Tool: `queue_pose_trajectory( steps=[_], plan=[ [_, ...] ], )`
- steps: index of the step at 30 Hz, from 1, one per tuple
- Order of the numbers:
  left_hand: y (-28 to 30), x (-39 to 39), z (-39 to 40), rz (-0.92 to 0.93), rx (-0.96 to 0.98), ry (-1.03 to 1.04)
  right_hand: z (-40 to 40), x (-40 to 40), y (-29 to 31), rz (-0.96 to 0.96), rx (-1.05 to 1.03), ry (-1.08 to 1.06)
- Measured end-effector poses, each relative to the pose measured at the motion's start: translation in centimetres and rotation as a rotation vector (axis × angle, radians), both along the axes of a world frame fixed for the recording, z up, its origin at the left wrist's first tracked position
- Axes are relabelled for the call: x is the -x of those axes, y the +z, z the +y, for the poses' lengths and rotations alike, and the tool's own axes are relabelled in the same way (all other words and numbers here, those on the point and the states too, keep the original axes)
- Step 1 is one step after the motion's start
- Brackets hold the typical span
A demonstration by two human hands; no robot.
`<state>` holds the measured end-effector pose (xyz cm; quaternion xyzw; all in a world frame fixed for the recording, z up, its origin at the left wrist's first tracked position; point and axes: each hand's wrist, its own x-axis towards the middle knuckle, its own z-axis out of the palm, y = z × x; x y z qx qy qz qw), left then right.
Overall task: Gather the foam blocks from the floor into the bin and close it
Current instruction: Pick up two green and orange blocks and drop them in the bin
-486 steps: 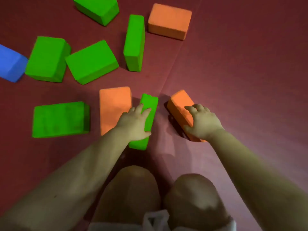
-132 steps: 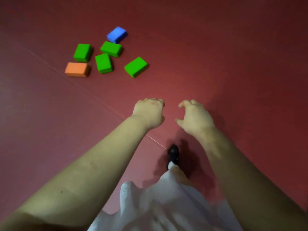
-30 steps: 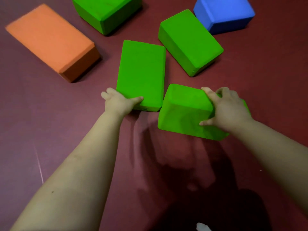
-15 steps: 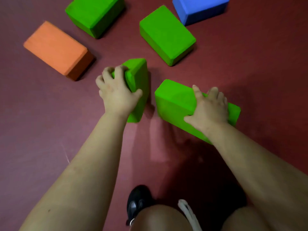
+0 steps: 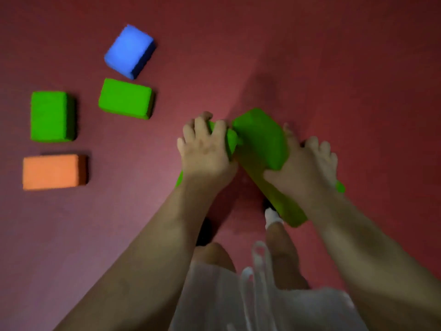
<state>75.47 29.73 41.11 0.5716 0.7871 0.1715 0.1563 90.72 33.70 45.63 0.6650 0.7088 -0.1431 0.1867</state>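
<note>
Two blocks in hand, four left on the floor

Left hand (image 5: 206, 152) and right hand (image 5: 307, 168) each grip a green rectangular foam block (image 5: 261, 139); blue, orange and two green blocks remain far left; no bin visible.

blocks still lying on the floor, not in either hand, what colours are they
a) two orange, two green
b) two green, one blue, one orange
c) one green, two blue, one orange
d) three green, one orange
b: on the floor lie a blue block, two green ones and an orange block, while the left hand and right hand each grip another green block.
</note>
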Motion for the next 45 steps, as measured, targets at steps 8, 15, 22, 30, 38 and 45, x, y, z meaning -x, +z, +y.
queue_pose_trajectory(
  steps=[8,15,22,30,38,45],
  plan=[
    [14.2,-17.5,-3.1,0.104,-0.100,-0.717,-12.7,-16.2,13.5,0.102,-0.092,-0.581],
    [19.0,-41.4,-20.4,0.119,-0.186,-1.334,-36.6,-33.9,18.1,0.081,-0.235,-1.202],
    [21.2,-62.4,-49.0,0.022,-0.139,-1.914,-68.4,-46.0,19.9,-0.102,-0.349,-1.742],
    [19.3,-80.4,-70.3,0.068,-0.036,-2.264,-89.0,-59.0,17.5,-0.086,-0.240,-2.117],
    [17.4,-103.9,-83.2,0.207,-0.105,-2.432,-99.9,-80.8,15.8,-0.012,-0.195,-2.275],
    [13.8,-120.8,-95.3,0.240,-0.097,-2.439,-112.9,-97.7,11.7,-0.013,-0.178,-2.269]
  ],
)
